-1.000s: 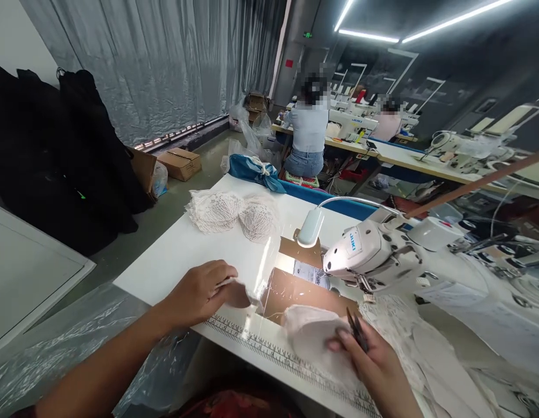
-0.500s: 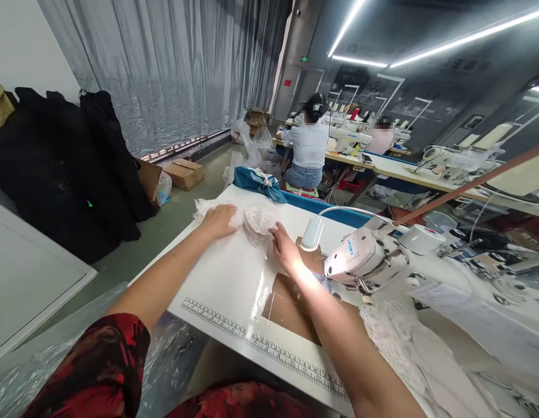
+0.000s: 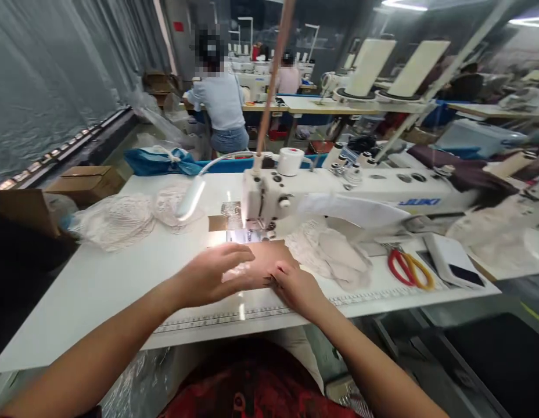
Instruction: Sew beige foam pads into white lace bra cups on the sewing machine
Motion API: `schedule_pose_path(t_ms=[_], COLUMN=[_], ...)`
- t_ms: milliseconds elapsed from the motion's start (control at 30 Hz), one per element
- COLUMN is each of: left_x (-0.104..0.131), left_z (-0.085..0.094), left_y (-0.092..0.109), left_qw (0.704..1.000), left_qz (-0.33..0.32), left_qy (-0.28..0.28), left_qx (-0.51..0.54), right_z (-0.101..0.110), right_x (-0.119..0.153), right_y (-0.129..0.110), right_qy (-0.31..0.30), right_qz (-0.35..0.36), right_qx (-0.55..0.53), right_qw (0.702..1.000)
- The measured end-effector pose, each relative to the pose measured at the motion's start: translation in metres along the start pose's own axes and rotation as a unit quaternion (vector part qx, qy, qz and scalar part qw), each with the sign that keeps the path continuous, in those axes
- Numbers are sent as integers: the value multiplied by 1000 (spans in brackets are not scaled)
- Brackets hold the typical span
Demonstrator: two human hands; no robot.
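My left hand point(image 3: 215, 273) reaches over the brown plate point(image 3: 273, 252) in front of the sewing machine point(image 3: 265, 200), its fingers stretched to the right. A small whitish patch shows between thumb and fingers; whether it is lace or glare I cannot tell. At the plate's right front edge is my right hand point(image 3: 298, 287), fingers curled in. Something small and dark shows at its fingertips, too blurred to name. Two lots of cream lace pieces, a wide one point(image 3: 117, 223) and a smaller one point(image 3: 169, 212), lie to the left, apart from both hands.
Cream fabric with lace point(image 3: 334, 255) lies right of the needle area. Farther right are red-and-yellow-handled scissors point(image 3: 409, 270) and a white box-like object point(image 3: 455, 261). A lamp point(image 3: 191, 197) hangs over the table's left part. A co-worker point(image 3: 219, 101) sits beyond a blue cloth point(image 3: 160, 161).
The view has swung right. Both hands have left the lace pieces at the left and come to the brown plate by the needle. The lace now lies untouched.
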State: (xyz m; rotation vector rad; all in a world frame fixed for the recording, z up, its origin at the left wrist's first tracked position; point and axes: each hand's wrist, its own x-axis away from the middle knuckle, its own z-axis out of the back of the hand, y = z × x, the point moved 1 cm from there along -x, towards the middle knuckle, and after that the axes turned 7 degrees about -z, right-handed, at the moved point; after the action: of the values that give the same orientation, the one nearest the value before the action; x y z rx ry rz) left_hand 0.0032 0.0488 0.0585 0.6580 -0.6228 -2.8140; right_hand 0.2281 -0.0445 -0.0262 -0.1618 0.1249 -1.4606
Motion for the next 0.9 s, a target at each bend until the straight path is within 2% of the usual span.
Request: schedule_pose_path(t_ms=[67,167,233,333,433,533,667,733,833,900], left_x=[-39,-96,-130,-173,-199,-210,-210,-207,-193,-176], left_z=[-28,-73,-103,-146,-173,-175,-156,-146,-130,-117], left_y=[16,25,25,18,9,0,-15,-21,-18,-5], left_qw=[998,993,992,991,989,990,992,995,997,989], left_qz=[-48,-86,-88,-83,-48,-25,15,16,-48,-112], left_qy=[-30,-45,-51,-95,-137,-139,-105,-60,50,97], left_qx=[31,71,69,35,-1,3,64,83,35,-11], right_z=[-4,-8,-8,-8,-11,-13,-8,-5,-3,-3], right_x=[14,24,24,23,23,25,26,26,25,24], right_y=[10,16,17,20,24,28,28,26,23,24], right_qy=[24,46,76,124,100,80,88,78,69,72], right_qz=[-12,-26,-20,22,45,50,44,40,24,-12], right_qx=[-28,-74,-85,-86,-89,-84,-100,-110,-112,-104], right_qw=[999,996,993,988,990,992,990,990,991,992])
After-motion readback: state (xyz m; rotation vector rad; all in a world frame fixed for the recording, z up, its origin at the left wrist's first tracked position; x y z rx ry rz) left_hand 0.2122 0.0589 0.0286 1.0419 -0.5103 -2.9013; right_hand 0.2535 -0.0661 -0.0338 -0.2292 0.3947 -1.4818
